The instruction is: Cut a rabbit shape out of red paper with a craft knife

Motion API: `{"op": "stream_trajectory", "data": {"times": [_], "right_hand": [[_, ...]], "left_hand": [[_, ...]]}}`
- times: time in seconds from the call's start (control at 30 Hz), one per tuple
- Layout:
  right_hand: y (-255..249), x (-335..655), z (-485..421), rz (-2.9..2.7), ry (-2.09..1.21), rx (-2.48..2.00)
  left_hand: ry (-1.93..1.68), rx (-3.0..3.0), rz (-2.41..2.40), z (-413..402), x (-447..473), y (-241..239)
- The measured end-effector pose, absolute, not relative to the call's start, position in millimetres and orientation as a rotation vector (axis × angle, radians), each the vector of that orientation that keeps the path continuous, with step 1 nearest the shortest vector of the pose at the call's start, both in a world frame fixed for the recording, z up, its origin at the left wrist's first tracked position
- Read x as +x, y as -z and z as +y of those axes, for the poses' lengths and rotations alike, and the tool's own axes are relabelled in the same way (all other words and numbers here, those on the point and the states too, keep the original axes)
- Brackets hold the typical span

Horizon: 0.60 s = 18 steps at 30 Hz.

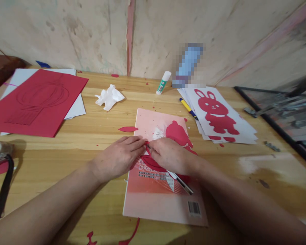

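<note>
My right hand is closed around a slim metal craft knife. Its handle sticks out below the palm, and its tip is at the red paper near my left fingertips. My left hand lies palm down, fingers stretched out and resting on the edge of that cut red paper. Both hands partly cover the paper. Under it is a pink booklet with printed text and a barcode. A rounded red paper shape lies on its upper right part. White scraps show between the hands.
Left stands a red sheet with a drawn lantern, over white sheets. Crumpled tissue and an upright glue stick are behind. Right are a yellow-blue pen and a white sheet with a red paper rabbit. Red offcuts are scattered.
</note>
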State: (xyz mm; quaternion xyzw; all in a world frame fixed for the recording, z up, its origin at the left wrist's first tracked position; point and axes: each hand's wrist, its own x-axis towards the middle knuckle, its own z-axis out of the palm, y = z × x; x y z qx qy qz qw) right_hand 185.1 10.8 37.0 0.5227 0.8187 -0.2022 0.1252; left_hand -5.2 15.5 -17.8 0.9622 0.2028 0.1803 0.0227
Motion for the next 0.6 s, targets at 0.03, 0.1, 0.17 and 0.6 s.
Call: {"op": "stream_trajectory", "data": {"times": [0.03,0.1,0.17,0.6], "right_hand": [[-36.7,185.4,10.6,2.391,0.582,1.517],[-36.4,185.7,10.5,2.399,0.568,1.505],[-36.3,185.9,10.7,2.395,0.557,1.496],[-34.1,187.7,11.4,2.425,0.5,1.444]], "left_hand": [[-0.561,2.973,0.632,15.5,-5.2,18.2],[-0.567,2.962,0.639,15.4,-5.2,19.3],[-0.568,2.955,0.64,15.3,-5.1,20.0],[-0.581,2.962,0.656,14.1,-5.6,20.6]]}}
